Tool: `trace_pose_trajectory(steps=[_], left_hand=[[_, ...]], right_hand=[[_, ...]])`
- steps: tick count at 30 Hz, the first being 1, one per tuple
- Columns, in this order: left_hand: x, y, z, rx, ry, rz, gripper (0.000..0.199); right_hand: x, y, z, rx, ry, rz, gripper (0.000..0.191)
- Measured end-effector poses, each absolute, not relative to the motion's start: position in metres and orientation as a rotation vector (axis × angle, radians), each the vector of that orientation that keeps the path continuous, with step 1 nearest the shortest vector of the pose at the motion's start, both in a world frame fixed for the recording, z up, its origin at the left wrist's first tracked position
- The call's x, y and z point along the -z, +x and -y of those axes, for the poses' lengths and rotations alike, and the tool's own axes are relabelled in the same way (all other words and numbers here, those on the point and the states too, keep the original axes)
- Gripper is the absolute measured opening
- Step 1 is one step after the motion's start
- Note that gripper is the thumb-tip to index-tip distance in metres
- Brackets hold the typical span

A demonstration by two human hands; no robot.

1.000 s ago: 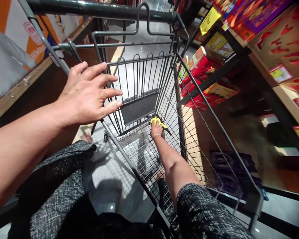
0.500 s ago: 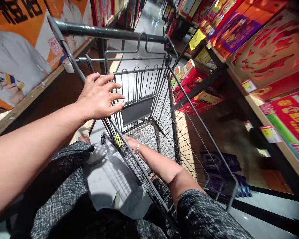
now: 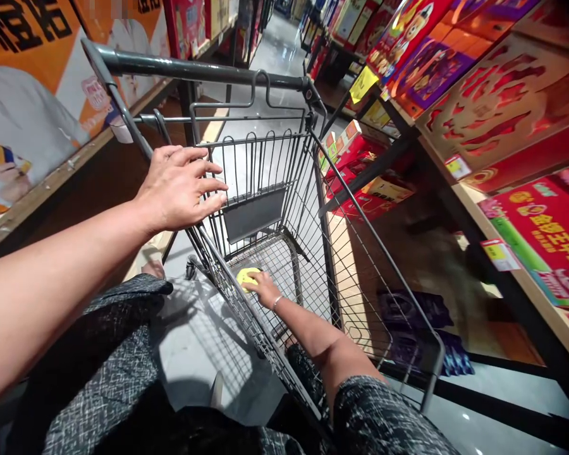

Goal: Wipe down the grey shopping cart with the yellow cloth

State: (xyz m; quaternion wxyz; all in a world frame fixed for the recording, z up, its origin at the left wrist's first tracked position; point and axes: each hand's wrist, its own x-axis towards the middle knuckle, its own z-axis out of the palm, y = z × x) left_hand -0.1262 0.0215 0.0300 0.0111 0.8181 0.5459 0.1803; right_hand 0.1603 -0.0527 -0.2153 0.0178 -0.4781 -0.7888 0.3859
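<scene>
A dark grey wire shopping cart stands tilted across the view in front of me. My left hand lies palm down over the cart's near side rim, its fingers spread and holding nothing. Deep inside the basket, my right hand, with a silver bracelet at the wrist, has its fingers on a bright yellow, rounded item near the basket's wire floor. Part of that item is covered by the fingers, and its kind cannot be made out.
At right, shelves hold red and purple gift boxes with price tags. Dark purple packages lie low behind the cart's far side. An orange printed display fills the left. A shiny aisle floor runs away at the top.
My right hand and the yellow item have shifted from behind the near side wires to the middle of the basket floor. My left hand stays by the rim; the view shifts slightly.
</scene>
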Motion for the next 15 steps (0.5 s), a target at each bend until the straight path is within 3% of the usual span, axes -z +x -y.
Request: trace_pose_trajectory(steps=[8,11,15], left_hand=[[-0.031,-0.124,-0.024,-0.577,2.619,-1.717,0.055],[-0.029,-0.125,-0.026,-0.608,2.634,-1.726,0.053],[-0.025,-0.13,-0.034,-0.63,2.658,-1.682,0.054]], right_hand=[[0.176,0.254,-0.033,-0.43,-2.125,2.648,0.047],[0.132,0.258,-0.067,-0.12,-2.094,2.708,0.049],[0.054,0.255,-0.108,0.55,-2.009,2.524,0.048]])
